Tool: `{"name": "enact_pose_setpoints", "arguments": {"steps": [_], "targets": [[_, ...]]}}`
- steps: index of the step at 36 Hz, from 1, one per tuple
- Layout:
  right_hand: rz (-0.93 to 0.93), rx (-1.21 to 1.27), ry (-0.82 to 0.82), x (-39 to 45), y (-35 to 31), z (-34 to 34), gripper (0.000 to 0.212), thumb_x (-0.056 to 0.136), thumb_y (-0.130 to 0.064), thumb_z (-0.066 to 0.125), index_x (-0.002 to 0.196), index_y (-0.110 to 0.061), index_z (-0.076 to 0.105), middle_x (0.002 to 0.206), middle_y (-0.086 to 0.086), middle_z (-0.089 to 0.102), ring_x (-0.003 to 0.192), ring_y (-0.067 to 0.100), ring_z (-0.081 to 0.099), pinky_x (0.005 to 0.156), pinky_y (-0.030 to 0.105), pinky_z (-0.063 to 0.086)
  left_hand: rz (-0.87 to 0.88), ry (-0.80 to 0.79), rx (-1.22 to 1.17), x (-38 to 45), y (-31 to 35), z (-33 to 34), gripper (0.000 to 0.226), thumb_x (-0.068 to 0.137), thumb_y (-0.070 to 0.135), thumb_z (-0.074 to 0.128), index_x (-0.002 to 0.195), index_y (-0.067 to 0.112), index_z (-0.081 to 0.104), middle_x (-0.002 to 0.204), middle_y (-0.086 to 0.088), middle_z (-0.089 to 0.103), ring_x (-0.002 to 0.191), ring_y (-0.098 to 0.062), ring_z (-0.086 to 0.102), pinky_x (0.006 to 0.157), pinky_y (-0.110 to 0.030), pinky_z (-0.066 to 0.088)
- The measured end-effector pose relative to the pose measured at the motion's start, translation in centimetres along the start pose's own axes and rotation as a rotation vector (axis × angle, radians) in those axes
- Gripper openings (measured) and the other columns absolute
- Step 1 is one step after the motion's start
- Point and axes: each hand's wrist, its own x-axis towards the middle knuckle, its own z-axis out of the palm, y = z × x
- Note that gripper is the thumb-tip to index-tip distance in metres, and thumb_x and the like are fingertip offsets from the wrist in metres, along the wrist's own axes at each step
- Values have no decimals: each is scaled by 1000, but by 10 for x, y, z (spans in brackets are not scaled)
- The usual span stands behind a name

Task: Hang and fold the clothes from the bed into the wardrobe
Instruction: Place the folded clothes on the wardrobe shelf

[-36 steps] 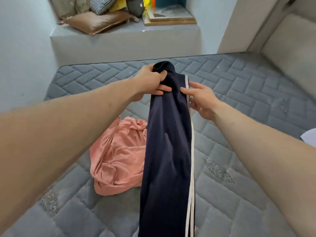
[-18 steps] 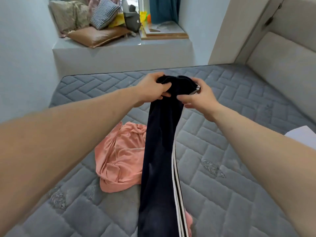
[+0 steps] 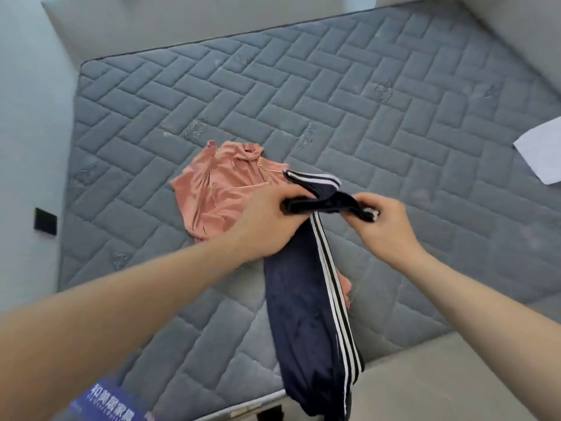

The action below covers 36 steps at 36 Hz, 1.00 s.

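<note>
Both hands are out over the bed, sharing one garment between them. The left hand (image 3: 267, 221) has its fingers curled round one end of the bunched top of the navy trousers (image 3: 315, 329), and the right hand (image 3: 384, 226) pinches the other end, its fingertips closed on a fold where a bit of white stripe shows. Between the two hands the dark cloth sags in a short band, and a flap with white stripes turns up and back just beyond the left hand's fingers. From this held top the trouser leg hangs down toward the viewer, its white side stripes running along the right edge, and its lower end passes over the near edge of the grey quilted mattress (image 3: 394, 117). On the mattress, behind and partly under the left hand, lies a crumpled pink shirt (image 3: 221, 189) with thin pale piping; a small piece of the same pink shows past the right side of the hanging leg. Far to the right, at the picture's edge, a white sheet (image 3: 543, 156) rests on the mattress, well apart from the clothes. A dark square plate (image 3: 45, 223) sits on the pale wall at the left.
</note>
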Motion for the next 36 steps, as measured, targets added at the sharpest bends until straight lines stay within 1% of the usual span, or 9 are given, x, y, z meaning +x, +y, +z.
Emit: {"name": "enact_pose_setpoints", "arguments": {"steps": [5, 9, 13, 20, 23, 26, 29, 32, 36], "targets": [[99, 44, -44, -92, 35, 4, 51, 76, 10, 76, 84, -40, 75, 84, -15, 75, 78, -2, 67, 76, 12, 47, -112, -77, -100, -79, -26, 57, 21, 88, 10, 71, 106, 22, 75, 104, 14, 73, 99, 1, 67, 91, -24, 52], [115, -5, -142, -158, 64, 7, 56, 67, 20, 74, 88, -32, 77, 89, -15, 74, 84, 4, 70, 76, 17, 51, -107, -192, -18, -142, -46, 95, 25, 87, 7, 72, 108, 19, 75, 111, 13, 71, 104, -3, 66, 92, -30, 53], [117, -116, -240, -217, 92, 17, 55, 59, 19, 71, 89, -27, 77, 93, -18, 71, 90, 4, 68, 78, 26, 53, -189, -350, 52, -203, -59, 128, 32, 86, 13, 68, 115, 25, 74, 120, 19, 66, 112, 1, 60, 101, -21, 46], [221, -251, -543, -294, 136, 39, 36, 70, -2, 71, 94, -28, 77, 103, -22, 67, 100, 0, 60, 89, 19, 48, -367, -555, 136, -266, -81, 175, 39, 89, 22, 57, 126, 28, 70, 131, 15, 59, 120, -5, 54, 104, -1, 24], [350, -368, -704, -310, 155, 48, 33, 82, -19, 67, 112, -29, 76, 127, -20, 61, 120, 6, 55, 99, 4, 30, -375, -718, 247, -277, -103, 191, 46, 95, 26, 56, 141, 29, 58, 148, 10, 45, 132, -14, 49, 113, -15, 28], [439, -447, -849, -312, 169, 55, 44, 85, -32, 66, 129, -31, 66, 145, -16, 48, 136, 8, 43, 108, 8, 23, -400, -860, 345, -263, -119, 194, 57, 93, 26, 55, 149, 28, 46, 158, 6, 29, 134, -23, 49, 114, -32, 38], [539, -403, -766, -292, 175, 59, 45, 83, -22, 70, 128, -27, 66, 138, -10, 54, 131, 13, 50, 106, 13, 29, -404, -659, 323, -220, -128, 183, 48, 88, 19, 57, 136, 25, 57, 146, 6, 41, 121, -23, 59, 103, -34, 46], [573, -259, -484, -251, 175, 65, 41, 81, -9, 71, 120, -20, 68, 122, -4, 63, 118, 17, 60, 101, 21, 40, -383, -360, 309, -159, -138, 161, 43, 82, 12, 63, 125, 17, 62, 135, -2, 48, 109, -25, 61, 99, -36, 48], [582, -152, -235, -170, 172, 71, 40, 84, -22, 72, 122, -28, 63, 118, -9, 62, 107, 7, 58, 90, 25, 42, -454, -56, 311, -75, -152, 130, 52, 80, 13, 69, 130, 12, 56, 136, -7, 44, 114, -27, 57, 98, -37, 47]]}}
